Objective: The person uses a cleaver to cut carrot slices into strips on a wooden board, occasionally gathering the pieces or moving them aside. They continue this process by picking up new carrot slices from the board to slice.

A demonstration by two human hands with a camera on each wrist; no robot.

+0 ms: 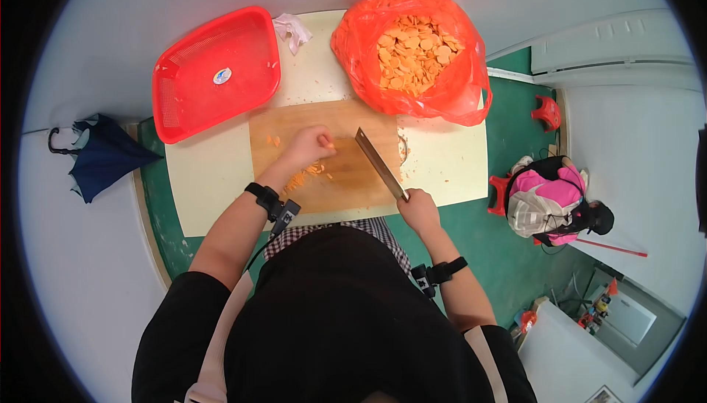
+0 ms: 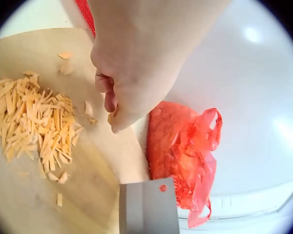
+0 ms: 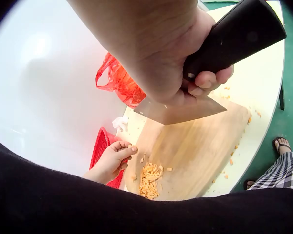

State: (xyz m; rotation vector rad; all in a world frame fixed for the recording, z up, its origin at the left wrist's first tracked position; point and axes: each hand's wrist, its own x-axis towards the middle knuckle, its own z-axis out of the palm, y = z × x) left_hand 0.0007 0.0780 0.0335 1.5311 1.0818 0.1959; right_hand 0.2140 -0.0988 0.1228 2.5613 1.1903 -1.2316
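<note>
My right hand (image 1: 420, 211) grips the black handle (image 3: 234, 41) of a cleaver (image 1: 381, 166), its broad blade slanting over the right part of a wooden cutting board (image 1: 346, 193). To the left, my left hand (image 1: 308, 149) is over the board with curled fingers; the thumb and fingertips pinch a small orange carrot piece, mostly hidden by the hand. A pile of cut carrot strips (image 2: 39, 122) lies on the board beside that hand, partly covered by the forearm in the head view. A few loose carrot bits (image 2: 65, 55) lie apart from the pile.
Behind the board, a red plastic bag (image 1: 353, 42) holds many carrot slices (image 1: 416, 53). A red basket (image 1: 250, 93) stands at the back left, near a crumpled pale cloth (image 1: 293, 31). Carrot scraps dot the cream table (image 1: 449, 160). A folded umbrella (image 1: 110, 156) leans at the left wall.
</note>
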